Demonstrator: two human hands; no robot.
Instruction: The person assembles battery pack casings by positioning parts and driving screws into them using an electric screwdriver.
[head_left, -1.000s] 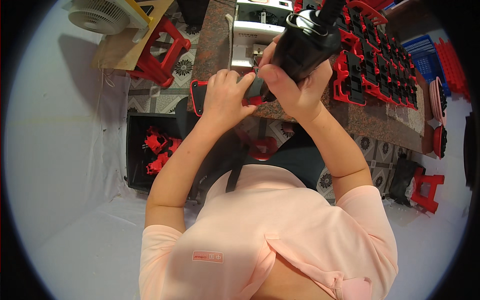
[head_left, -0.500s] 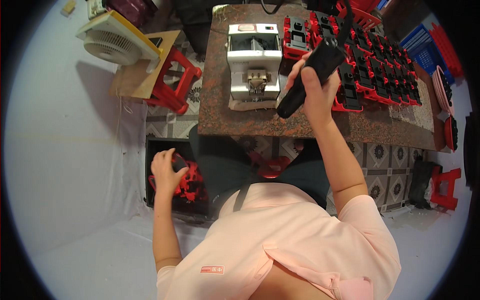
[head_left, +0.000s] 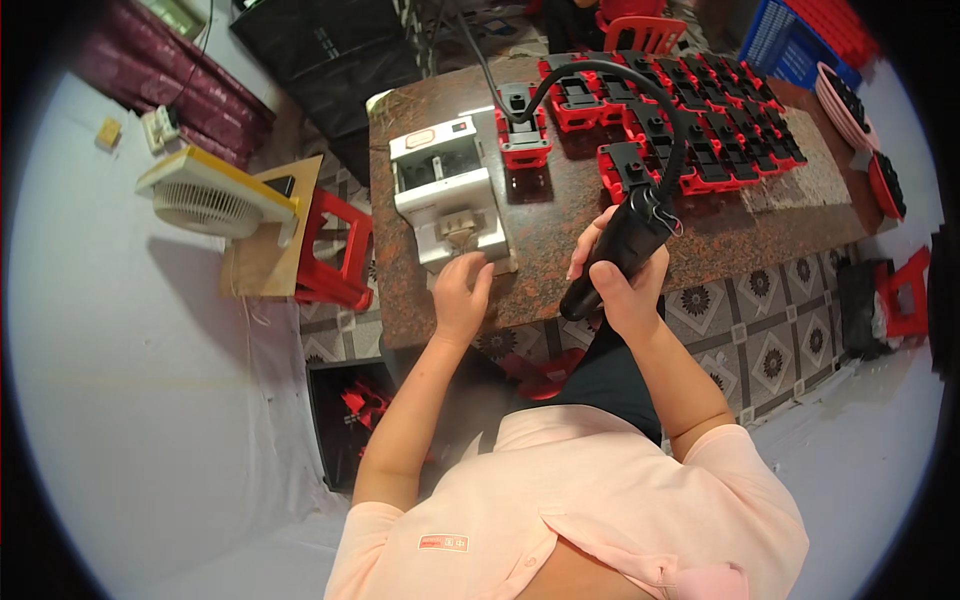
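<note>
the right hand (head_left: 622, 292) is wrapping tight around a black power screwdriver (head_left: 618, 256), holding it tilted with its tip pointing down toward the near edge of the brown stone table (head_left: 560, 215); a thick black cable (head_left: 640, 90) is arching up from the tool's top and curving back over the table. the left hand (head_left: 461, 296) is resting at the table's near edge, fingers loosely curled and holding nothing, its fingertips just touching the front of a small white machine (head_left: 448, 192) that is sitting on the table. beyond the machine a single red and black plastic part (head_left: 523, 128) is lying by itself, and rows of the same red and black parts (head_left: 700, 130) are covering the far right of the table. below the table, a dark bin (head_left: 345, 420) with red pieces is sitting on the floor. to the left, a white fan (head_left: 205, 200) is lying beside a red stool (head_left: 335, 260).
</note>
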